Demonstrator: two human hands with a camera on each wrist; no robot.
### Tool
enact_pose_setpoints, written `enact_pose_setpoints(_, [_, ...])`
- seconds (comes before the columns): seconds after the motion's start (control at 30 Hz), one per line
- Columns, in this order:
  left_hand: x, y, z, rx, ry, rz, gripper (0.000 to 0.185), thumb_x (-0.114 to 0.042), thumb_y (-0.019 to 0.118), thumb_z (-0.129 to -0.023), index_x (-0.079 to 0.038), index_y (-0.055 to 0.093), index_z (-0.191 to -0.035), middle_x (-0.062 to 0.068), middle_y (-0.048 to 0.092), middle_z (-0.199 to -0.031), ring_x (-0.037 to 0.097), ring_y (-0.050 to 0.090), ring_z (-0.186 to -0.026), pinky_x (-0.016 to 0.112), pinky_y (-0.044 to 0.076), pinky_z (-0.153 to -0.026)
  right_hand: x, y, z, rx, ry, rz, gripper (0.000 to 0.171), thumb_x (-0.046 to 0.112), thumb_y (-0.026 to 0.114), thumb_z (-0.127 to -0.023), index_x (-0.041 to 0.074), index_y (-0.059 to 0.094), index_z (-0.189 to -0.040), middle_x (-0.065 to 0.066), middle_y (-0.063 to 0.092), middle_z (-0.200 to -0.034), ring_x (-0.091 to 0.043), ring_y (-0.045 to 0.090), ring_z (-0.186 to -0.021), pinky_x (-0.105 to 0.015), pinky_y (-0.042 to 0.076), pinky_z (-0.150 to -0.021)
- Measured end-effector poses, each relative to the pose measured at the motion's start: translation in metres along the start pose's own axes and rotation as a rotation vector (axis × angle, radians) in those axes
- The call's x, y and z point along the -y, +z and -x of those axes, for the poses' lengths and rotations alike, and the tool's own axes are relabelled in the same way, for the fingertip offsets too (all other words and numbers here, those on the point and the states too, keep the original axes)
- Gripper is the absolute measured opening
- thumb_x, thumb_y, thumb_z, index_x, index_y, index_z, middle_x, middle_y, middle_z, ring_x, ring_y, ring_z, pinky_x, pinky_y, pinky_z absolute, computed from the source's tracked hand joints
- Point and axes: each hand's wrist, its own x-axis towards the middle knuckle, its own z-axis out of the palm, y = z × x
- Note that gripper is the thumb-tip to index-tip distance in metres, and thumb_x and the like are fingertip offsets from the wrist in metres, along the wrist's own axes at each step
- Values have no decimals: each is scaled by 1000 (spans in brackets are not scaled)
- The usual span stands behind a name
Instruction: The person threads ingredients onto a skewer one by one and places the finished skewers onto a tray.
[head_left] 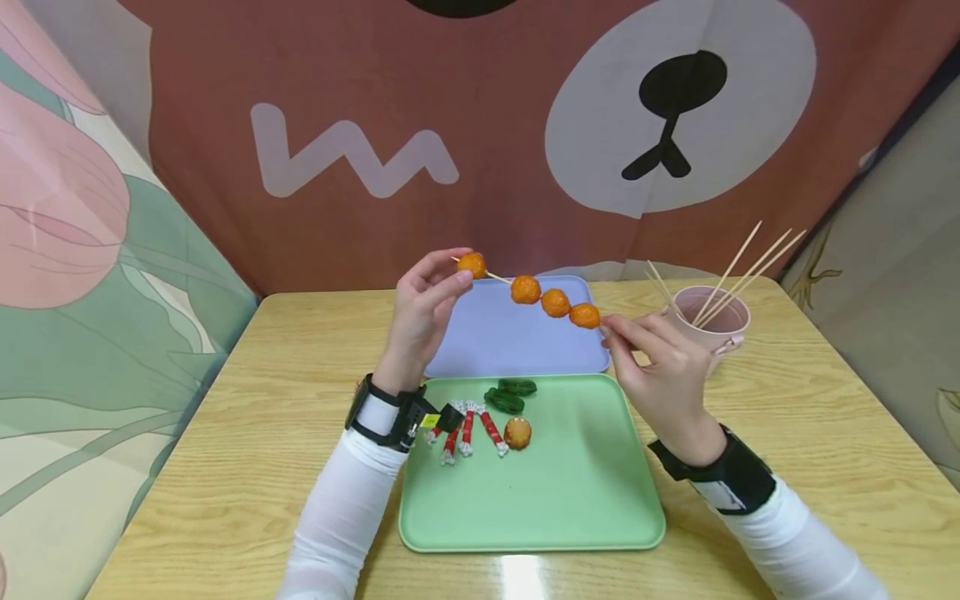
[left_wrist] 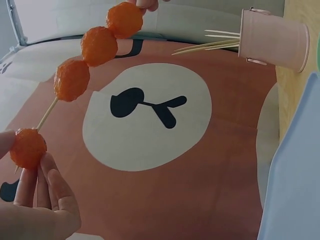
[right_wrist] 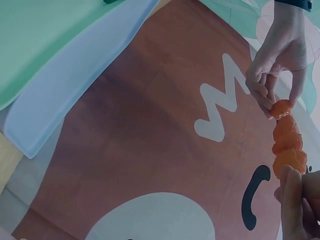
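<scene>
Both hands hold up a wooden skewer (head_left: 498, 277) carrying several glossy orange balls, above the blue tray. My left hand (head_left: 429, 310) pinches the ball (head_left: 471, 265) nearest the skewer's tip, which pokes out just past it. A stretch of bare stick separates that ball from three others (head_left: 555, 303) that sit close together towards the right. With thumb and fingers my right hand (head_left: 663, 367) grips the skewer's other end, beside the last ball (right_wrist: 290, 161). The stick inside the right hand is hidden.
On the green tray (head_left: 555, 500) lie several red-and-white wrapped pieces (head_left: 467, 429), two dark green pieces (head_left: 505, 401) and a golden-brown round piece (head_left: 517, 433). Behind it is the blue tray (head_left: 487, 333). A pink bucket (head_left: 712, 312) with several bare skewers stands at right.
</scene>
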Motion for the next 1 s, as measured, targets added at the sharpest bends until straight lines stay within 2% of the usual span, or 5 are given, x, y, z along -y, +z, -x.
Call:
enact_pose_setpoints(0.33, [5,0,1,24,-39,-75,19,6,60,-86,-10,67,-94,6,66,-109,18,61,-94,25,51,-87,1,-1,1,23,0,22,15,-1,78,-71,-4,75,-85,-15,67,-69,-24,59,-56,-26,42,-52])
enact_pose_setpoints(0.6, [5,-1,2,30,-62,-107,17,4,62,-86,-10,68,-94,6,67,-108,18,61,-93,24,52,-85,2,-4,1,47,6,33,18,-3,79,-69,-5,75,-86,-15,66,-68,-23,58,-55,-23,42,-51])
enact_pose_setpoints(0.87, [6,1,1,129,-54,-178,16,0,68,-84,-9,70,-97,5,69,-107,19,63,-93,28,52,-86,4,-1,1,25,-15,0,20,-5,80,-66,-3,75,-85,-13,67,-67,-20,57,-51,-21,42,-49])
enact_pose_setpoints(1.0, [7,2,2,118,-53,-182,16,0,69,-83,-9,70,-96,5,69,-107,19,63,-92,27,52,-85,4,0,3,39,-5,-18,18,-6,79,-67,-4,75,-85,-13,67,-67,-19,59,-50,-18,45,-50])
